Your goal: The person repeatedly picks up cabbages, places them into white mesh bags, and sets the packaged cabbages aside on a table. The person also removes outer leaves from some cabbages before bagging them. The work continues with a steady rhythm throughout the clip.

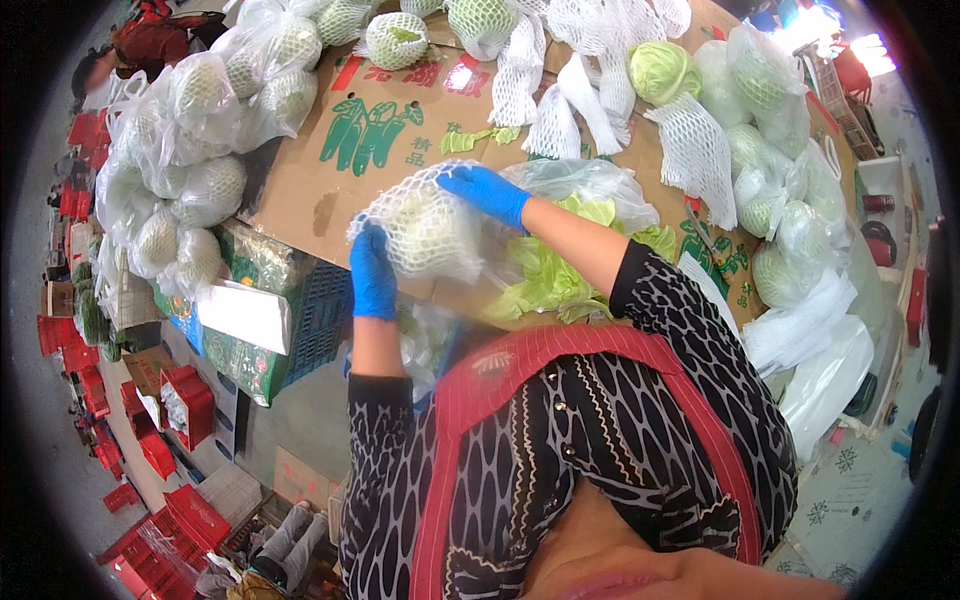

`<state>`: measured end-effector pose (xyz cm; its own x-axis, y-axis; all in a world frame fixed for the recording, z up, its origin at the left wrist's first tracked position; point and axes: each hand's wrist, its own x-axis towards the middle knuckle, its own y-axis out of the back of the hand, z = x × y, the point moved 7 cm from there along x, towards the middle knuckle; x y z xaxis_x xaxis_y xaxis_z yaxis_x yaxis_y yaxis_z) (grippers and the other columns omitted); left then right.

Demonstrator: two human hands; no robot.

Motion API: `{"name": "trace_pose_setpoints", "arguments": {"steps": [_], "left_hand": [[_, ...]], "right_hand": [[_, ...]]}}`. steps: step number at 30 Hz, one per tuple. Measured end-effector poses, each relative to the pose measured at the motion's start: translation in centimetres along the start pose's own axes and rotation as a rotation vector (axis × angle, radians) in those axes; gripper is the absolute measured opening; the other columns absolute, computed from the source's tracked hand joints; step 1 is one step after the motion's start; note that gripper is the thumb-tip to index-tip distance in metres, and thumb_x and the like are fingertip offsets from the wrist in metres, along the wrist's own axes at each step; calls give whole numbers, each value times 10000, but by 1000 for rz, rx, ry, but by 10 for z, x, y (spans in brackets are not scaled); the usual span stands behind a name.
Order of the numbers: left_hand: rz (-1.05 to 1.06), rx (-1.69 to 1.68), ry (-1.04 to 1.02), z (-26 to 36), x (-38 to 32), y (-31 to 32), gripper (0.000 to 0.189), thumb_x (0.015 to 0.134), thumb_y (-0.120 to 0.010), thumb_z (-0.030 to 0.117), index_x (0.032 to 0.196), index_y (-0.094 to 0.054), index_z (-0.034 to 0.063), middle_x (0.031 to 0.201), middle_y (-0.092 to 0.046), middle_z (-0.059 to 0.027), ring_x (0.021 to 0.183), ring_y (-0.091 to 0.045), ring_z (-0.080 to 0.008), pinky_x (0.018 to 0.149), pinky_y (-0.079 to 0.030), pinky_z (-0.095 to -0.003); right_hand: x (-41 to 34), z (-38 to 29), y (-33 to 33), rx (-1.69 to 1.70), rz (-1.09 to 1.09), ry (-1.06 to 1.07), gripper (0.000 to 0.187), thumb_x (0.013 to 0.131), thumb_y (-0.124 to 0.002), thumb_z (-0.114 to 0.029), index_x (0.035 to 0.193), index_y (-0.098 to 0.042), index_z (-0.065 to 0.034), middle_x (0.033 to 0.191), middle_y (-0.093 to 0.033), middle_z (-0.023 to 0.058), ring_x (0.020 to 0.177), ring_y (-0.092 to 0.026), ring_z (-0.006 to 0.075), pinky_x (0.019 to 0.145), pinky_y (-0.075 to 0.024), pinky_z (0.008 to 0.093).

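Observation:
Both hands wear blue gloves. My left hand [373, 271] grips the left edge of a white foam net around a pale green cabbage [427, 232]. At the net's upper right edge, my right hand [486, 196] has its fingers closed on the mesh. A thin clear plastic bag seems to lie around the cabbage as well. Loose cabbage leaves [551, 277] lie beside it on the cardboard [300, 202], near a crumpled clear bag [585, 180]. Toward the back right sits a bare cabbage [664, 73], with empty foam nets [694, 154] around it.
Bagged, netted cabbages line the left [195, 105] and right [772, 187] of the cardboard. A knife-like tool [701, 229] lies at the right. A blue crate [322, 315] stands left of the body; white sheets [244, 315] rest nearby. A person's legs [289, 544] show at lower left.

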<state>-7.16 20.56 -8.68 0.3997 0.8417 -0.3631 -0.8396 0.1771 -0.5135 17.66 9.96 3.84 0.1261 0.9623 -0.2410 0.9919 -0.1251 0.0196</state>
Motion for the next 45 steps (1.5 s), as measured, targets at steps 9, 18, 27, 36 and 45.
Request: {"name": "trace_pose_setpoints", "arguments": {"steps": [9,18,27,36,45], "left_hand": [[-142,-285,355,-3,-83,-111,700,969,-328,595,1459,-343,94,1457,-409,-120,1295,-426,-308,1082,-351,-439],[-518,-483,-24,95,36,-247,610,992,-349,490,1452,-343,90,1481,-382,-103,1303,-429,-299,1095,-350,-462],[-494,133,-200,117,53,-351,533,1006,-399,345,1488,-272,156,1488,-332,-152,1328,-375,-311,1078,-367,-523],[-995,1254,-464,-143,-69,-333,974,723,-815,325,1445,-278,-48,1463,-327,-267,1357,-336,-364,1110,-293,-425],[-1147,1681,-518,-172,-154,-278,1054,558,-814,555,1432,-409,128,1236,-558,-161,1120,-537,-365,931,-381,-515]], "right_hand": [[-17,13,-8,43,158,229,365,930,-609,-260,1263,-571,-115,1071,-599,69,982,-553,145,850,-483,320],[-75,1,67,282,288,-1,330,967,-542,-211,1275,-560,-96,1064,-623,41,958,-573,122,847,-484,291],[-245,31,153,-201,906,97,233,944,-566,-140,1142,-644,-44,1045,-658,92,950,-606,157,866,-478,310],[-343,143,137,-314,1027,-208,652,869,-644,-257,1429,-382,-50,1296,-485,247,1137,-528,325,979,-426,395],[-247,181,75,-234,594,-217,454,813,-599,-214,1196,-500,10,1162,-533,249,1026,-560,383,857,-458,455]]}}
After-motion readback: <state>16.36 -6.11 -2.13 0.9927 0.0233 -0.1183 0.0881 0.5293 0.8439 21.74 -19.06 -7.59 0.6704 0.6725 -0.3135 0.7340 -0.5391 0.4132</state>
